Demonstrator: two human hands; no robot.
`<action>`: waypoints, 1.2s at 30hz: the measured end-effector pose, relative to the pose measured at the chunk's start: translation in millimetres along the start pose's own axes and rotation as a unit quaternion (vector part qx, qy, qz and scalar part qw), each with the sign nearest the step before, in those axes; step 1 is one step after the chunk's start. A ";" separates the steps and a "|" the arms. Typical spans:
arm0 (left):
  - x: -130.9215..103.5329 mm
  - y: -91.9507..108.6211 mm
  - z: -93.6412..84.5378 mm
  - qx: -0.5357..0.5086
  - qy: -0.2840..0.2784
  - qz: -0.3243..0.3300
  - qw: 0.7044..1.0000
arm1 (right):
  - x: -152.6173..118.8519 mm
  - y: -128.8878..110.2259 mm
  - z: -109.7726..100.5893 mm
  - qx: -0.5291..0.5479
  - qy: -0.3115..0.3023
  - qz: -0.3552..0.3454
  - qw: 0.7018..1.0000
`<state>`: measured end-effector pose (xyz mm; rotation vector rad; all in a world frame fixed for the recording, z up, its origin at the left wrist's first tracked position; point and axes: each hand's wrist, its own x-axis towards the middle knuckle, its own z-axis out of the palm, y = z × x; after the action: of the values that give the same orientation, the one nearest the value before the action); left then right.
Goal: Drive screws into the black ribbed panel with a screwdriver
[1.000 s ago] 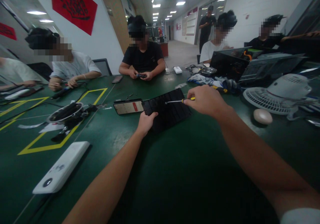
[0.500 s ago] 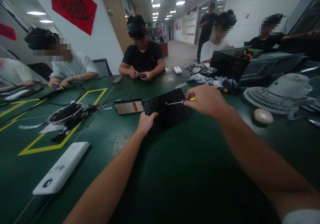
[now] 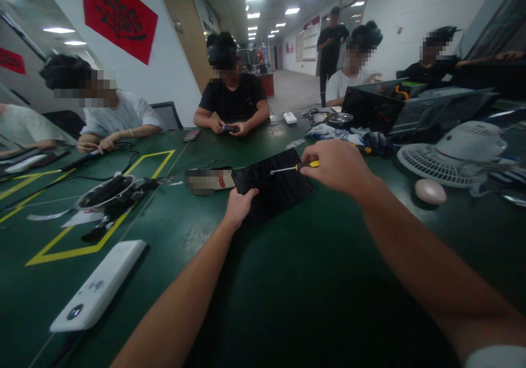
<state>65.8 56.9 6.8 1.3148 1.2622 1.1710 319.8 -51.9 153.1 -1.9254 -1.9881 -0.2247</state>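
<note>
A flat black rectangular panel [image 3: 283,190] lies tilted on the green table in front of me. My left hand [image 3: 241,206] grips its left edge, thumb on top and the other fingers hidden. My right hand [image 3: 335,168] is closed around the yellow and black handle of a screwdriver [image 3: 290,168]. The shaft points left across the panel, and its tip is at a small round light spot on the panel's surface; whether that is a screw I cannot tell. Just left of the panel is a phone [image 3: 209,180] with a lit screen.
A white power bank-like device [image 3: 98,286] with a cable lies at the near left. Beyond it sits a ring-shaped black bundle [image 3: 107,192]. At right are a white fan [image 3: 452,154], a pale mouse [image 3: 430,192] and an opened computer case [image 3: 378,107]. Several people sit around the table.
The view has shifted slightly, so most things sit a little lower in the picture. Both hands keep their hold, and the screwdriver tip stays at about the same spot on the panel.
</note>
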 end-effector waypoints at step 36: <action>1.9 -1.2 0.4 -0.017 -0.005 -0.013 1.000 | 5.4 7.9 4.2 -0.009 0.017 -0.030 0.999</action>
<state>66.2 58.8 5.6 1.2741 1.2441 1.1605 326.9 -44.9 150.1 -1.8629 -2.0296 -0.2895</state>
